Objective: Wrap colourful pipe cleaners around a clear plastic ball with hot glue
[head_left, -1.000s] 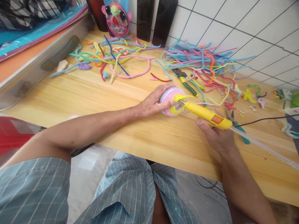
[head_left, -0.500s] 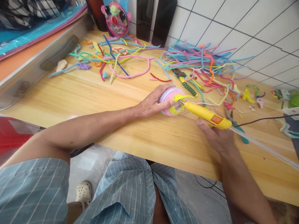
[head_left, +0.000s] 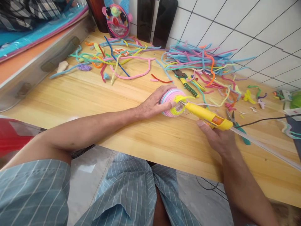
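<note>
My left hand point(head_left: 154, 102) is wrapped round a small round piece coiled from pipe cleaners point(head_left: 172, 95), pink and blue on its side with a yellow ring about its see-through end. My right hand point(head_left: 218, 136) grips a yellow hot glue gun point(head_left: 204, 114) from below; most of its handle and my fingers are hidden under the body. The metal nozzle points left and reaches the yellow ring; whether it touches is too small to tell. A clear glue stick point(head_left: 263, 146) sticks out of the gun's back. One loose yellow end lies just above the nozzle.
A heap of pipe cleaners point(head_left: 192, 56) lies by the tiled wall, with yellow-green pliers point(head_left: 189, 86) before it. Teal-handled pliers point(head_left: 243, 135) lie beside the gun, near a black cord point(head_left: 268, 119). Further back stand a decorated pink figure point(head_left: 116, 20) and a plastic bin point(head_left: 47, 56).
Both hands, the coiled piece and the glue gun hold almost the same position. At the lower left, the shoe seen on the floor before is out of sight.
</note>
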`<state>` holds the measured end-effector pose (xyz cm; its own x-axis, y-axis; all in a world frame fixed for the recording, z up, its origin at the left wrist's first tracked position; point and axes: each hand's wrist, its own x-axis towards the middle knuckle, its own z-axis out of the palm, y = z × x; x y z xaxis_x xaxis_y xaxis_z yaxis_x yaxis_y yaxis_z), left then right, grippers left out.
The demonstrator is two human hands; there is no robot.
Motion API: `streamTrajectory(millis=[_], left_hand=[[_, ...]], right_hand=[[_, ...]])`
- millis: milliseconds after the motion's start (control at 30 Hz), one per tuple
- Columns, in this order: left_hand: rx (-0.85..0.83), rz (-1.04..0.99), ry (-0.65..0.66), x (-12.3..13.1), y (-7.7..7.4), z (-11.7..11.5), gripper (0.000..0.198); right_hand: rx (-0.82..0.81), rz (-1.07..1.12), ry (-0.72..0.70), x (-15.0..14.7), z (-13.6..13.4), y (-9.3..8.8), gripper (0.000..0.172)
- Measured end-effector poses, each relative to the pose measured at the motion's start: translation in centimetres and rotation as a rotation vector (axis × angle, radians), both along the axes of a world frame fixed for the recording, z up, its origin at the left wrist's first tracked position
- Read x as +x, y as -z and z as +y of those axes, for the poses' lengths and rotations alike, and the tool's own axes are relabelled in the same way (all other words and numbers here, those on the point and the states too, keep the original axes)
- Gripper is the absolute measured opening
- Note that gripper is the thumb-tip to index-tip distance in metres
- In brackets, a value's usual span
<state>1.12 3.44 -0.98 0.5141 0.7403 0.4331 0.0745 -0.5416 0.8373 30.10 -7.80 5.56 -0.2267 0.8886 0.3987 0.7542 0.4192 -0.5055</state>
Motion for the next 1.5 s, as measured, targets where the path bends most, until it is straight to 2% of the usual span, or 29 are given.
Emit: streamTrajectory(millis=[500,867,1133,1500], left_hand=[[-0.005,0.018,-0.007,0.01,-0.3,-0.12,0.084],[0.001,0.012,0.004,0.04,-0.1,-0.05,0.085],[0.002,0.01,-0.006,0.04,0.01,0.06,0.085],[0.003,0.001,-0.005,0.13,-0.04,-0.03,0.086]], right_hand=[[-0.07,0.038,0.06,0.03,-0.23,-0.03,0.036],[-0.064,0.032,0.038,-0.45,-0.34,-0.5,0.037],[-0.077,0.035,0.032,-0.4,-0.31,-0.59,0.03],[-0.076,0.042,0.027,-0.46,-0.26,-0.53,0.029]])
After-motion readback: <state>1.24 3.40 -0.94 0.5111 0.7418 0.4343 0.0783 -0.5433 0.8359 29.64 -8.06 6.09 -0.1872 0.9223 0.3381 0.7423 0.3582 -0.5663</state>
